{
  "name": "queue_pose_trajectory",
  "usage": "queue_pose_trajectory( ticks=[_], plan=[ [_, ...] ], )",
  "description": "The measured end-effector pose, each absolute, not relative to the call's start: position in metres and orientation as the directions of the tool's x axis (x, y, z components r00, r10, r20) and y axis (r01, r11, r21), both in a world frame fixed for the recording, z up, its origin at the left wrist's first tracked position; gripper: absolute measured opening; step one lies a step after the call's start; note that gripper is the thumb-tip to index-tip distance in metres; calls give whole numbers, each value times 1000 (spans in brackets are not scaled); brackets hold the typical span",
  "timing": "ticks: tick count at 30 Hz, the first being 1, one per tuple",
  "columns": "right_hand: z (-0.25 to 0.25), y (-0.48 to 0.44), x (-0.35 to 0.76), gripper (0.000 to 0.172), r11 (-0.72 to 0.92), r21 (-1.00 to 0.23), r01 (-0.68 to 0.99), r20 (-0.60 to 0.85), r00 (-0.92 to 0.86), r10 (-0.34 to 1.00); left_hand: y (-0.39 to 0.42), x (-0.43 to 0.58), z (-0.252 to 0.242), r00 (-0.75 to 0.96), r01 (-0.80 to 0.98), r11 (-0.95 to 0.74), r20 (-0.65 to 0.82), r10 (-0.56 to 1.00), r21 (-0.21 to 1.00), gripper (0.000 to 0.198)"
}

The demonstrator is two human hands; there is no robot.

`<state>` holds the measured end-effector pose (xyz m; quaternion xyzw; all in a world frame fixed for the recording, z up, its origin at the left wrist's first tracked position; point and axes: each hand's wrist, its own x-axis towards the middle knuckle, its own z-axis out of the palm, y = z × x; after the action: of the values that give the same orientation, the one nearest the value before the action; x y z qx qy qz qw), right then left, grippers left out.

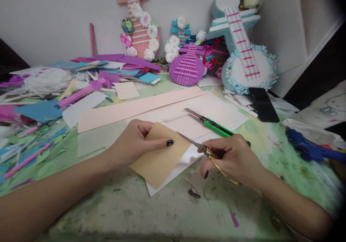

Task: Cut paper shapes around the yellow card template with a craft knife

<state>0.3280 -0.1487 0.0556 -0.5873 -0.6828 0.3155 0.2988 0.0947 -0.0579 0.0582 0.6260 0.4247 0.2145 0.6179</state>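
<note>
Between thumb and fingers, my left hand pinches a tan sheet of paper, tilted above the table. My right hand grips a pair of scissors with golden handles. The scissor blades point left, and their tips lie at the upper right edge of the tan paper; whether they touch it I cannot tell. Beneath the paper, white sheets lie on the table. A green utility knife with its blade out rests on them just behind the scissors, partly hidden by my right hand.
Craft lutes, among them a purple one and a pale blue one, stand along the wall. Paper scraps crowd the left side. A black phone and a blue glue gun lie at right.
</note>
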Motion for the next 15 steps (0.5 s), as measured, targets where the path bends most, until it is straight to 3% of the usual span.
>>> queue_pose_trajectory(
  ticks=[10, 15],
  plan=[
    [53, -150, 327, 22, 34, -805, 592, -1, -58, 998, -57, 94, 54, 558, 260, 130, -259, 788, 957, 21],
    [54, -149, 324, 26, 75, -797, 600, -12, -141, 990, -59, 96, 53, 605, 236, 166, -279, 746, 957, 20]
  ],
)
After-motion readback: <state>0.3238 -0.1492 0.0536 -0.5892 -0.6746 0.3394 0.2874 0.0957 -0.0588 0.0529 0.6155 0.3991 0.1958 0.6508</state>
